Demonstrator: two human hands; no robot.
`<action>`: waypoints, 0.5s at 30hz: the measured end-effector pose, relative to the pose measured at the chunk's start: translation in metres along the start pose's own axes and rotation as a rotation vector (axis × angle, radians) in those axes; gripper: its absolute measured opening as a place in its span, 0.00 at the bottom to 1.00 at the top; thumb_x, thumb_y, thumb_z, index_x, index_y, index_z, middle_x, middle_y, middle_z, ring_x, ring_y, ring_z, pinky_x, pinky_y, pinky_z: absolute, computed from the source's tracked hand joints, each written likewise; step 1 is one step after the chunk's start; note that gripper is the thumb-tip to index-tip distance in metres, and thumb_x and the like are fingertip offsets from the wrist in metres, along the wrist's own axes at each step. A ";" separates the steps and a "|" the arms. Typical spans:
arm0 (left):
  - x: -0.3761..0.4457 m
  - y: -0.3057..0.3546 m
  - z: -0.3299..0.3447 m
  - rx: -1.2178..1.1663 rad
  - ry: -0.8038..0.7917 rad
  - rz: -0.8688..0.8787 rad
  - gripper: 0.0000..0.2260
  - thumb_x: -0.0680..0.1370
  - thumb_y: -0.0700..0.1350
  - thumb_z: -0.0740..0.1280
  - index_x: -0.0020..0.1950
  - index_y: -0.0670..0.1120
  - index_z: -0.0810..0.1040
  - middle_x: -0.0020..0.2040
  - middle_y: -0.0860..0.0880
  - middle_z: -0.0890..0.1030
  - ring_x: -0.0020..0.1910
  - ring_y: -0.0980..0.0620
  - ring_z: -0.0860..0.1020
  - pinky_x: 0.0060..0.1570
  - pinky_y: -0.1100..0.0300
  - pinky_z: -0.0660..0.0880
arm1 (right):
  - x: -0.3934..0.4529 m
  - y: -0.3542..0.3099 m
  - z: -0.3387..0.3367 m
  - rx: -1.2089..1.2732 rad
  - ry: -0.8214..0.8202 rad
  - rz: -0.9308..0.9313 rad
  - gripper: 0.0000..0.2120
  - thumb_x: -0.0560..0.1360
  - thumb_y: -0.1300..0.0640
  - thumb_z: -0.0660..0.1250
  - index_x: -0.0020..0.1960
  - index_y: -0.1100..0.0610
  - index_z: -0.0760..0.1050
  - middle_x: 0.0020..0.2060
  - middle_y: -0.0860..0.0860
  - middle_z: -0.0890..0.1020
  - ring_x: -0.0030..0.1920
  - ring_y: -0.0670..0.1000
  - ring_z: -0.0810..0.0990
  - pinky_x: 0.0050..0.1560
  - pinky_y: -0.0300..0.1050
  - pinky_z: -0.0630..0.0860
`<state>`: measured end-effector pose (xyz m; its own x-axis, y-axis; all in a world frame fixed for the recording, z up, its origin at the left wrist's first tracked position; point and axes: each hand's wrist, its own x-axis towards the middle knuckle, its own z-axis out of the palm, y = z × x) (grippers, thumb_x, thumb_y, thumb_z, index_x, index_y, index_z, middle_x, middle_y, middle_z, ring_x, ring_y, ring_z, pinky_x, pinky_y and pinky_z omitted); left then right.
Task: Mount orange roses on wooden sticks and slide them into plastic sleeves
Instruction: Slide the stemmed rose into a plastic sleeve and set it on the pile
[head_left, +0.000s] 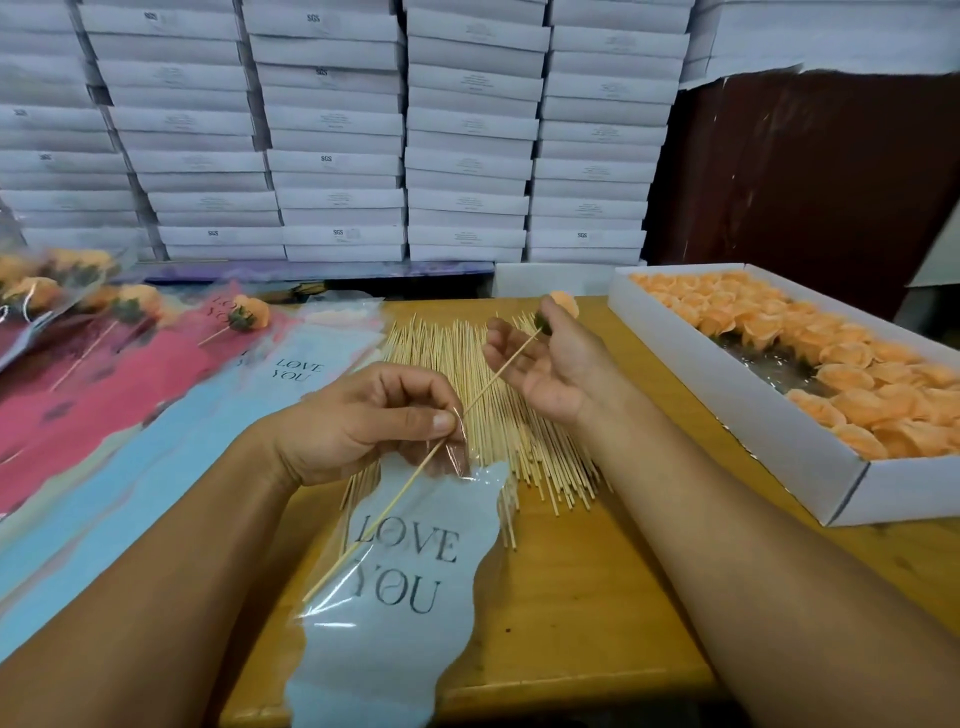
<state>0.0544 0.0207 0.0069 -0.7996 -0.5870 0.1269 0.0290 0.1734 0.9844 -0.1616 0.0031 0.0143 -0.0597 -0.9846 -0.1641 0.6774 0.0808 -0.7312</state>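
My left hand (363, 421) pinches the open top edge of a light-blue plastic sleeve (395, 597) printed "LOVE YOU", which hangs over the table's front. My right hand (550, 358) pinches an orange rose (565, 303) at its green base. The rose sits on a wooden stick (498, 371), and the stick's lower half lies inside the sleeve. A loose pile of wooden sticks (467, 364) lies on the wooden table (613, 582) under both hands.
A white box (727, 395) full of orange roses (852, 364) stands at the right. Flat blue and red sleeves (156, 415) and finished sleeved roses (244, 312) lie at the left. Stacked white boxes (337, 130) fill the wall behind.
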 end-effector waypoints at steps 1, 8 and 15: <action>0.000 0.000 0.000 0.010 -0.017 -0.002 0.06 0.74 0.45 0.75 0.46 0.44 0.83 0.41 0.41 0.84 0.37 0.49 0.82 0.40 0.61 0.78 | 0.001 -0.001 -0.001 0.025 0.015 -0.002 0.10 0.84 0.49 0.61 0.56 0.55 0.67 0.38 0.61 0.85 0.33 0.57 0.85 0.36 0.49 0.83; 0.001 -0.003 -0.001 0.091 -0.022 -0.008 0.02 0.75 0.41 0.72 0.45 0.44 0.84 0.40 0.42 0.82 0.35 0.53 0.78 0.38 0.63 0.75 | 0.000 -0.005 -0.003 0.035 -0.018 0.068 0.15 0.85 0.49 0.57 0.57 0.62 0.70 0.37 0.60 0.85 0.30 0.55 0.84 0.33 0.47 0.82; 0.002 -0.002 0.000 0.100 0.020 0.008 0.03 0.76 0.42 0.72 0.46 0.43 0.83 0.42 0.46 0.85 0.37 0.54 0.81 0.39 0.64 0.76 | -0.010 0.001 0.006 -0.138 -0.134 0.125 0.17 0.84 0.44 0.55 0.59 0.56 0.73 0.40 0.58 0.85 0.33 0.54 0.83 0.35 0.46 0.81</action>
<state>0.0525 0.0188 0.0049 -0.7873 -0.6010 0.1378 -0.0257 0.2552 0.9665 -0.1561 0.0125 0.0196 0.1232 -0.9766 -0.1765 0.5661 0.2152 -0.7957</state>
